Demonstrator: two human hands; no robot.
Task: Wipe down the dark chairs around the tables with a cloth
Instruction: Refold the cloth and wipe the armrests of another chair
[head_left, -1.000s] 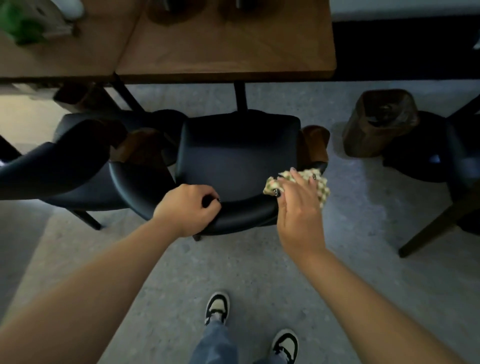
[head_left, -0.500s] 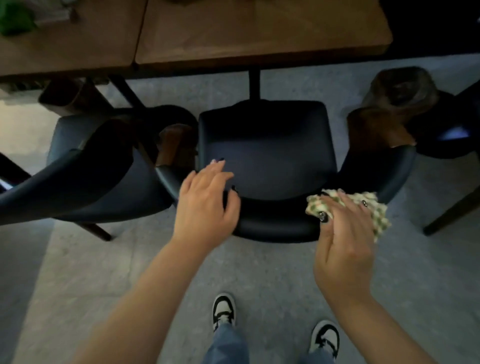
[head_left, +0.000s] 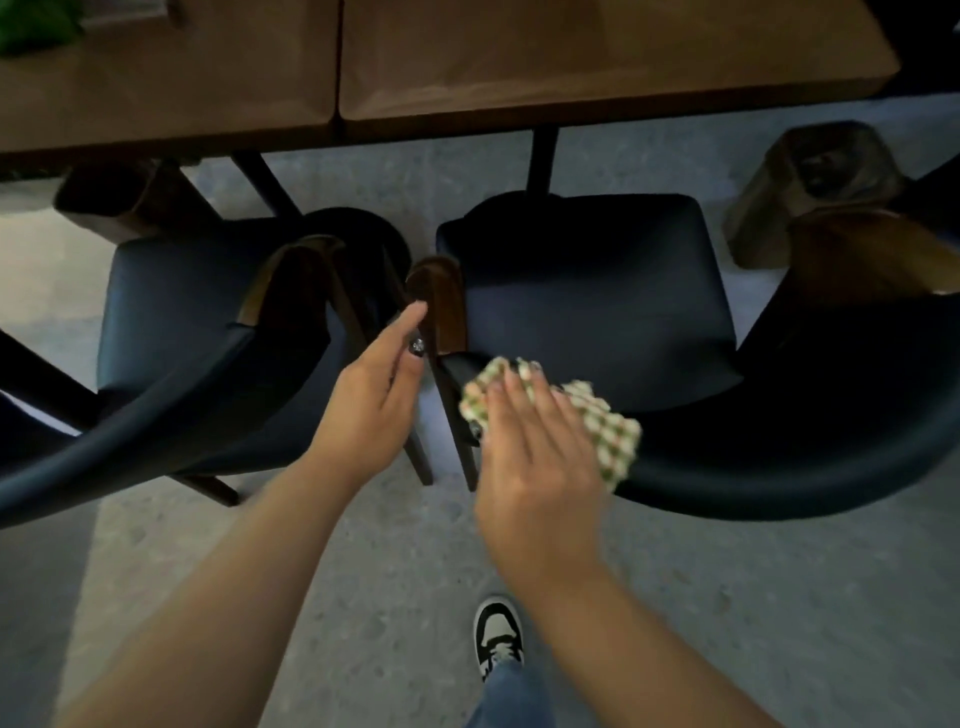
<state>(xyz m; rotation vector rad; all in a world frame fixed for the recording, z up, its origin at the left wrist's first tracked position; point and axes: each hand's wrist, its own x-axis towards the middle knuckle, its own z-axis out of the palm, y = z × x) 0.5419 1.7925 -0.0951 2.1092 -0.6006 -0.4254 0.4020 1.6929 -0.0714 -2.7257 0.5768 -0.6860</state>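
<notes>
Both hands work the chair (head_left: 597, 306): right hand (head_left: 540, 457), fingers flat, presses the cloth (head_left: 597, 421) onto its backrest; left hand (head_left: 369, 400), fingers straight, holds nothing, probably ready to steady.

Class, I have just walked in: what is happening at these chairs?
A person is wiping a dark chair. The right hand presses a checked cloth flat against the chair's curved backrest, near its left end. The left hand is open beside the wooden armrest, gripping nothing. A second dark chair stands to the left.
</notes>
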